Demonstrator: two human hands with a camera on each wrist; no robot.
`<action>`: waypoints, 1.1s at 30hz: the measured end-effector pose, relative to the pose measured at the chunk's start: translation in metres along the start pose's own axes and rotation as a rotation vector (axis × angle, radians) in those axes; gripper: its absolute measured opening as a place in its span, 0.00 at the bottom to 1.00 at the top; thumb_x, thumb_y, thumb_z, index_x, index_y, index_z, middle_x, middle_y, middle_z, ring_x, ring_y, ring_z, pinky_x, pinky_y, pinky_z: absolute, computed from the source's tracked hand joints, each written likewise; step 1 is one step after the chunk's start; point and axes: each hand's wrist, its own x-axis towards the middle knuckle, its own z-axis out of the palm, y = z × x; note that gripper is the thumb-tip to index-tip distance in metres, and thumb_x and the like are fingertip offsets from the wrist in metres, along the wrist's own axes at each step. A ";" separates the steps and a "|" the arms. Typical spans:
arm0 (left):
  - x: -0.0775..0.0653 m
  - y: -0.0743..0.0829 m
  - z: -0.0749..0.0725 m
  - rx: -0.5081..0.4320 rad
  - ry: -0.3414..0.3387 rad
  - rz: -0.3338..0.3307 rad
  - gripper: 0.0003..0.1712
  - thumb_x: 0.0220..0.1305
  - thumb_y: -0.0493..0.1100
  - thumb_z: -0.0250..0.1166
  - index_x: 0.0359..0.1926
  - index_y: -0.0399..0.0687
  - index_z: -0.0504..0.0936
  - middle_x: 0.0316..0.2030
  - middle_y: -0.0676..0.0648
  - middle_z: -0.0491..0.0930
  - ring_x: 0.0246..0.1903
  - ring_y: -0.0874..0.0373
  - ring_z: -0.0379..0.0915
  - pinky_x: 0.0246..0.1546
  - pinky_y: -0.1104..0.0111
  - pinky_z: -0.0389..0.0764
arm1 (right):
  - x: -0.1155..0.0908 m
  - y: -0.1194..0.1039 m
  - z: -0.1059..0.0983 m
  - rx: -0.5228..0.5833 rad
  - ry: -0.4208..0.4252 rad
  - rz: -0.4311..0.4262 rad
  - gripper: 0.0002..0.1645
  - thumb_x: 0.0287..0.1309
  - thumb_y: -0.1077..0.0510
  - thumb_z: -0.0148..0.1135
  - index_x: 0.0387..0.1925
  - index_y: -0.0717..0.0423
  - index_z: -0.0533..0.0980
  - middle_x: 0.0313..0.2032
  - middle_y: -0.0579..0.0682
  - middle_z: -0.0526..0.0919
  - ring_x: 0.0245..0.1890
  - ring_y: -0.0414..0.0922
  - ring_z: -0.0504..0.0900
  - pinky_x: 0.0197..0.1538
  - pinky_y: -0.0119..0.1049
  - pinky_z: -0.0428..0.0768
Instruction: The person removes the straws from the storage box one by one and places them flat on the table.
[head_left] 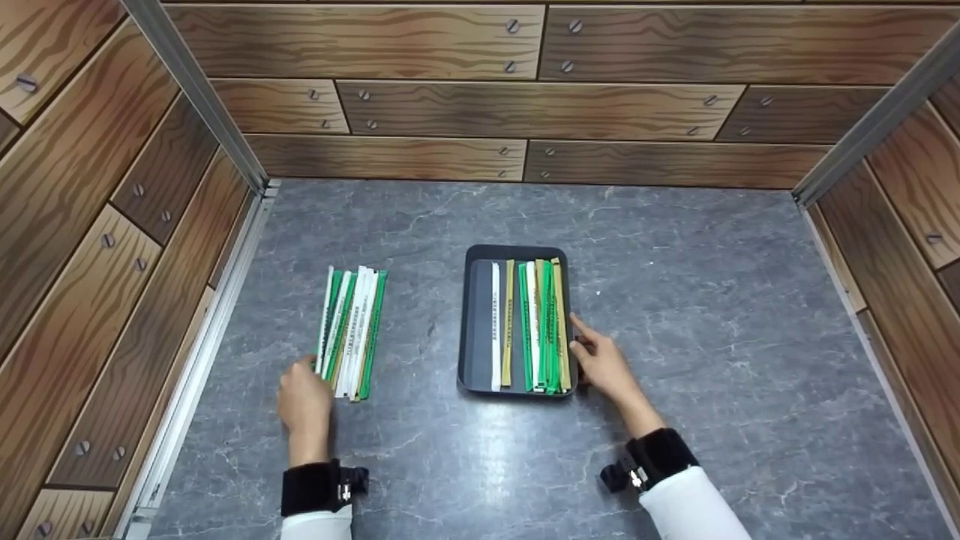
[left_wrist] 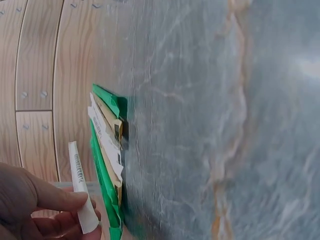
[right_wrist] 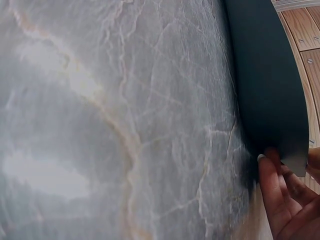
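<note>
My left hand (head_left: pixel 304 396) pinches a slim white paper-wrapped stick (left_wrist: pixel 81 185) between thumb and fingers, at the left edge of a bundle of similar sticks. The bundle, with white, green (head_left: pixel 375 334) and tan wrappers, lies on the tabletop. My right hand (head_left: pixel 604 366) grips the right side of a dark grey tray (head_left: pixel 480 255), near its front corner. In the right wrist view, fingers (right_wrist: pixel 274 195) reach under the tray's lower edge. Inside the tray, a white stick (head_left: pixel 496 330) and a tan stick (head_left: pixel 508 330) lie left of a packed group of green, white and tan ones (head_left: pixel 553 330).
The grey marbled tabletop (head_left: pixel 420 465) carries both the bundle and the tray, with a gap between them. Wood-patterned panels (head_left: pixel 442 109) wall in the back and both sides. A metal rail (head_left: pixel 199 345) runs along the left edge.
</note>
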 end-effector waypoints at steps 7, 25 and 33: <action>0.005 0.001 0.001 0.027 -0.016 0.002 0.21 0.63 0.28 0.52 0.56 0.37 0.80 0.45 0.28 0.80 0.40 0.31 0.77 0.38 0.42 0.76 | 0.001 0.001 0.000 0.005 -0.008 0.011 0.34 0.69 0.62 0.55 0.73 0.46 0.61 0.52 0.66 0.78 0.16 0.42 0.69 0.19 0.35 0.76; 0.008 0.006 0.001 0.045 0.048 0.051 0.19 0.65 0.32 0.57 0.56 0.34 0.80 0.44 0.29 0.80 0.37 0.33 0.79 0.34 0.43 0.77 | 0.000 0.001 0.001 0.033 -0.007 0.003 0.33 0.69 0.63 0.55 0.72 0.47 0.62 0.52 0.68 0.78 0.12 0.42 0.71 0.19 0.42 0.80; -0.004 0.038 0.005 0.013 0.083 0.172 0.18 0.64 0.35 0.62 0.54 0.34 0.81 0.43 0.31 0.81 0.36 0.35 0.80 0.34 0.45 0.79 | -0.001 0.001 0.000 0.039 -0.012 -0.007 0.33 0.69 0.63 0.55 0.73 0.48 0.62 0.53 0.70 0.78 0.16 0.44 0.75 0.20 0.41 0.81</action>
